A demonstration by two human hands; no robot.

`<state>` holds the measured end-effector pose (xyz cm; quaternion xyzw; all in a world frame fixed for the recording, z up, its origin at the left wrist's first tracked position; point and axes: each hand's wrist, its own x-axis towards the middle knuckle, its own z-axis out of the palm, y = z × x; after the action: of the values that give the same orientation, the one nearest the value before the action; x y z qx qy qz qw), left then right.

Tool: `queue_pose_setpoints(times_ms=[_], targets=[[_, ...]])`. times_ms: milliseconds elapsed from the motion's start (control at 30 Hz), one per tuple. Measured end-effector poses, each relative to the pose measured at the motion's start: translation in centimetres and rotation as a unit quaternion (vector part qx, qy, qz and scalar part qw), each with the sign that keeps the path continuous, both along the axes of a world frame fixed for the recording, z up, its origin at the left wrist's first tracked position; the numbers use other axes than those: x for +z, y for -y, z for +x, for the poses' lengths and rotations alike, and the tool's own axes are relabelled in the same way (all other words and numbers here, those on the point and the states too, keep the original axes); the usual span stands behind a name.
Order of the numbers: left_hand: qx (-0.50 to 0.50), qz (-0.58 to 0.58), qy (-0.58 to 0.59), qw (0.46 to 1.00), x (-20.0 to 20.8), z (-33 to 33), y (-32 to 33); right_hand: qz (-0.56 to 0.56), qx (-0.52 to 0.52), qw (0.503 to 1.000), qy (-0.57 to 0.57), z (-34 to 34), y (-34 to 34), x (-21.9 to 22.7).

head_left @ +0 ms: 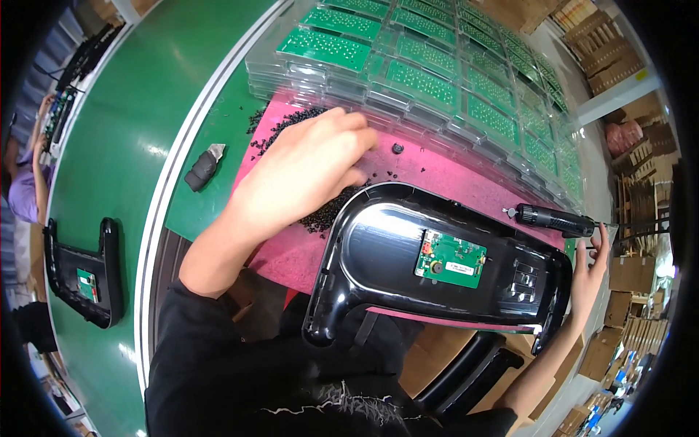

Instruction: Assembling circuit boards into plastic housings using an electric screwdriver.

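Note:
A glossy black plastic housing (378, 291) lies in front of me with its hollow side up. Inside it sits a small green circuit board (459, 271). Above a scattered heap of small black screws (320, 218), my left hand (309, 160) hovers with its fingers curled in. What those fingers hold, if anything, is hidden. My right hand (588, 273) is by the housing's right end, fingers stretched out toward the rear of a black electric screwdriver (555, 218). Its fingertips are close to the tool's cord end; whether they touch cannot be made out.
Clear plastic trays of green circuit boards (422, 80) are stacked behind the pink mat (451, 175). A dark wrapped lump (204, 171) lies on the left. Another black housing (87, 280) rests on the green conveyor belt (138, 95). A co-worker's arms (42, 138) show at far left.

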<state>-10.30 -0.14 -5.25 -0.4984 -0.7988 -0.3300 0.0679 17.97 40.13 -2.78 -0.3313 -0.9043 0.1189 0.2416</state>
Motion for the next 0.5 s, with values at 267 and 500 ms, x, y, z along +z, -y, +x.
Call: queue_pose_setpoints(times_ms=[267,500], targets=[[0.014,-0.157,-0.008,0.987,-1.0,0.8,-0.1,-0.22,-0.027,0.947,-0.233,-4.6,-1.4,-1.0],[0.009,-0.128,-0.003,0.992,-1.2,0.2,-0.6,-0.475,0.137,0.756,-0.429,-9.7,8.0,0.6]])
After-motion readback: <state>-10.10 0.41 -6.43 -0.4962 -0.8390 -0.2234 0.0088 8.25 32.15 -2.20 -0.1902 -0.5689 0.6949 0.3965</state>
